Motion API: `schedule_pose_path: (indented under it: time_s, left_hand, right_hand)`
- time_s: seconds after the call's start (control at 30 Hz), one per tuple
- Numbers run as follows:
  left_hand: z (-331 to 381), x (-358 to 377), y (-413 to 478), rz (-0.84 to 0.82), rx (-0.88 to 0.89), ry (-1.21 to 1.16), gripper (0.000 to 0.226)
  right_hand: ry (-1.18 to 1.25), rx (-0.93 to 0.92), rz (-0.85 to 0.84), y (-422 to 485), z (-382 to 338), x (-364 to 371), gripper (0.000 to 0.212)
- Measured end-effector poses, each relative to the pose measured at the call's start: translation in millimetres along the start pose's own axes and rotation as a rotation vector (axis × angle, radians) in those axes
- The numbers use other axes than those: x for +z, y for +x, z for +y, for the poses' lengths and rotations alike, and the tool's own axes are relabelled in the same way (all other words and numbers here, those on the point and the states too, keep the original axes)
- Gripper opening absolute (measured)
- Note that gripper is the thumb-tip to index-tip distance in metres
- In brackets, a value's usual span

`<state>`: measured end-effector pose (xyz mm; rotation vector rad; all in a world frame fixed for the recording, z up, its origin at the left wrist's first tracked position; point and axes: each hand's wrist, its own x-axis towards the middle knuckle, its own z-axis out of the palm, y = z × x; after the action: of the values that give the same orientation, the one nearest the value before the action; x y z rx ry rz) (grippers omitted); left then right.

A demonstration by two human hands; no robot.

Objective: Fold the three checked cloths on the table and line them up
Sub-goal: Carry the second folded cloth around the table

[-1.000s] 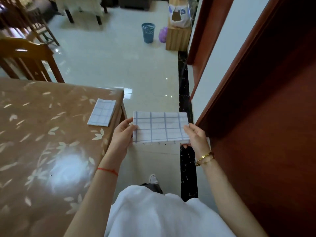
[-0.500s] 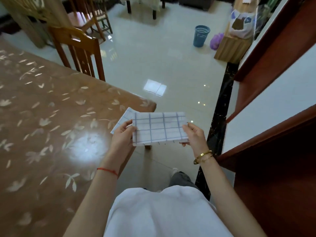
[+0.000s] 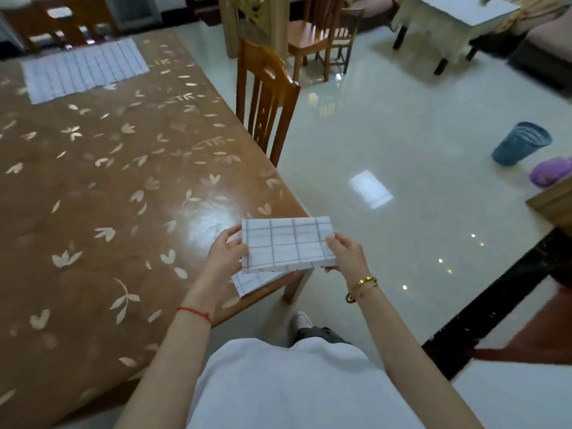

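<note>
A folded white cloth with blue checks (image 3: 286, 243) hangs level in the air over the near right corner of the brown table (image 3: 108, 196). My left hand (image 3: 227, 253) pinches its left edge and my right hand (image 3: 345, 253) pinches its right edge. Beneath it a second folded checked cloth (image 3: 255, 281) lies on the table corner, mostly hidden by the held one. A third checked cloth (image 3: 83, 69) lies spread out flat at the far left of the table.
A wooden chair (image 3: 266, 97) stands against the table's right side. More chairs (image 3: 318, 35) and a covered table (image 3: 448, 23) are farther back. A blue basket (image 3: 520, 144) and a purple bag (image 3: 551, 171) sit on the tiled floor at right.
My view has swung left, bringing the table and the spread cloth into sight. The held cloth now hangs over the table corner, above the folded cloth lying there.
</note>
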<state>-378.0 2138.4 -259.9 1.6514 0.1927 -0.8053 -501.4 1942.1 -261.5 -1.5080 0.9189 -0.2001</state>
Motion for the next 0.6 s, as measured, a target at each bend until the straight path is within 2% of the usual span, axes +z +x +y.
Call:
schedule_pose_path:
  time_s: [0.23,0.47,0.6]
  left_hand:
    - [10.3,19.6,28.6,0.206,0.039,-0.131,0.060]
    - [17.0,12.5,58.1,0.353,0.028,-0.215,0.068]
    - [15.0,-2.9,75.0,0.424,0.028,-0.223,0.069]
  right_hand:
    - [-0.176,0.029,-0.268,85.8,-25.4,-1.2,0.014]
    - [-0.369,-0.042,-0.442,146.0,-34.1,33.0,0.013]
    - [-0.409,-0.058,-0.474,168.9,-25.7,65.1,0.016]
